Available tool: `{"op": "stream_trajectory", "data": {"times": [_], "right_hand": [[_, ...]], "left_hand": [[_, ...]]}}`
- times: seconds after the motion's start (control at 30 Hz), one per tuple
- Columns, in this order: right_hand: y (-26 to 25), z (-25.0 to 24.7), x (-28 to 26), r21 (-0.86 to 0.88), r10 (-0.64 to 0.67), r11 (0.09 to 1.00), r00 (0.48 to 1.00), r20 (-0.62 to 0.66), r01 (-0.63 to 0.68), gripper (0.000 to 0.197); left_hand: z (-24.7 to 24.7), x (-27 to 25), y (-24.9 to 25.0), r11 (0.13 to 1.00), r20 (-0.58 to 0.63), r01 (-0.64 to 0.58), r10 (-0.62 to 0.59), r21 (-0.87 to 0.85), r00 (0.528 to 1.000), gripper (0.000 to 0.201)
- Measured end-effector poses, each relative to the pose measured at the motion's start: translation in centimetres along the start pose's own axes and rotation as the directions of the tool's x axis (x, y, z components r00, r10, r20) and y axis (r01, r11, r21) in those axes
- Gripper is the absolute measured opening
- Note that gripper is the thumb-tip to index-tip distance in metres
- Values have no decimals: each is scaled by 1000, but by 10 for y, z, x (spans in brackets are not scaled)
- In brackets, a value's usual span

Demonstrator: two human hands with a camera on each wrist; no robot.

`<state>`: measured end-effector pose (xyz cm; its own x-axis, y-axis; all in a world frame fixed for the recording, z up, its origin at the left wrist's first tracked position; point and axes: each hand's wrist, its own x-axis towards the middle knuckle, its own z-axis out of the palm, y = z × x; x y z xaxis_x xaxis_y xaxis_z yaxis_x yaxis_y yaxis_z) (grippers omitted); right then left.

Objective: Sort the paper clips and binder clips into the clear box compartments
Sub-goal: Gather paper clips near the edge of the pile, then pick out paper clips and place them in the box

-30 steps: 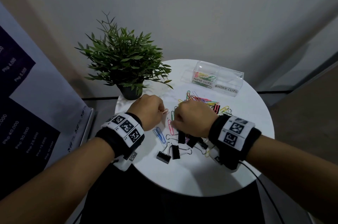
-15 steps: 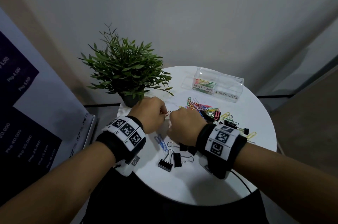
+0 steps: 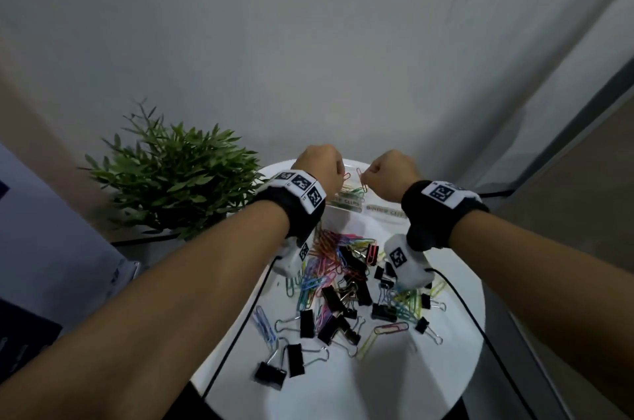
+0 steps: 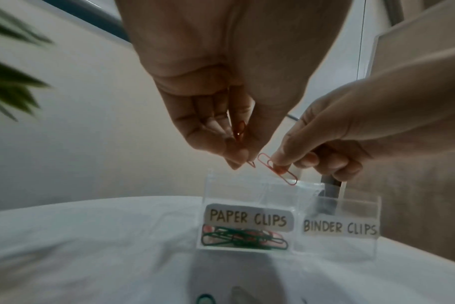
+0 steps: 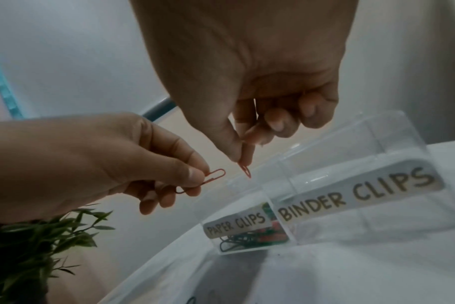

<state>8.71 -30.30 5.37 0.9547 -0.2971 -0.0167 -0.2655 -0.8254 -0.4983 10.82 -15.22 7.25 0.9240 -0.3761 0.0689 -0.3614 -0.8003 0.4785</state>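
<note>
Nearest on the round white table (image 3: pixel 343 382), black binder clips (image 3: pixel 307 323) and coloured paper clips (image 3: pixel 329 243) are seen scattered and tangled in one loose pile, still to be sorted. Beyond the pile, both hands are held above the clear box (image 4: pixel 288 242) at the far edge of the table.

A red paper clip (image 5: pixel 34 178) is pinched between thumb and forefinger of the left hand (image 3: pixel 317 167), the other fingers being curled loosely beneath. A second red paper clip (image 4: pixel 277 171) is pinched in the same way by the right hand (image 3: pixel 391 172), its remaining fingers folded into the palm. Both clips are held just over the open top of the compartment labelled PAPER CLIPS (image 4: pixel 247 218), in which green and red clips are already lying. Nothing can be made out in the compartment labelled BINDER CLIPS (image 4: pixel 340 227).

The paper clips are judged to be very light, thin and springy wire with a smooth coating, so they are likely to slip from a slack pinch and to hook into one another when lifted from the pile. They are best taken flat across the loops between two fingertips. The binder clips are judged heavier and stiff; the black body is the surer place to be gripped, as the wire handles swing freely.

At the far left a potted plant (image 3: pixel 178 179) is seen, with a pale wall behind
</note>
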Motion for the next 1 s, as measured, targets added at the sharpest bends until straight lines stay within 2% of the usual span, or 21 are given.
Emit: {"op": "stream_trajectory", "data": {"times": [0.23, 0.4, 0.5, 0.63, 0.7, 0.83, 0.9, 0.93, 1.0], "right_hand": [[4, 24, 18, 20, 66, 998, 997, 35, -67, 17], [4, 22, 10, -9, 39, 999, 999, 24, -38, 15], [6, 8, -12, -22, -53, 998, 999, -9, 53, 16], [14, -11, -68, -11, -222, 975, 974, 51, 223, 15], [20, -18, -104, -49, -305, 949, 946, 109, 312, 14], [35, -14, -169, -120, -414, 875, 854, 314, 468, 17], [45, 0, -192, -226, -460, 798, 807, 371, 559, 23], [52, 7, -200, -286, -479, 753, 792, 378, 592, 24], [61, 17, -213, -346, -470, 732, 803, 367, 587, 20]], "left_hand": [[21, 24, -8, 997, 87, -24, 17, 73, 996, 18], [23, 20, -10, 996, 93, -49, 42, 79, 995, 20], [14, 3, -11, 995, 79, -85, 81, 55, 994, 18], [-1, -48, -13, 985, 95, -172, 168, 31, 981, 10], [-7, -82, -17, 980, 147, -201, 198, 6, 969, 10], [-9, -149, -28, 973, 258, -231, 216, 28, 942, 8], [-6, -176, -30, 962, 310, -263, 230, 70, 923, 12], [-3, -186, -31, 951, 332, -295, 252, 87, 909, 16], [4, -203, -29, 926, 353, -365, 312, 94, 882, 25]]}}
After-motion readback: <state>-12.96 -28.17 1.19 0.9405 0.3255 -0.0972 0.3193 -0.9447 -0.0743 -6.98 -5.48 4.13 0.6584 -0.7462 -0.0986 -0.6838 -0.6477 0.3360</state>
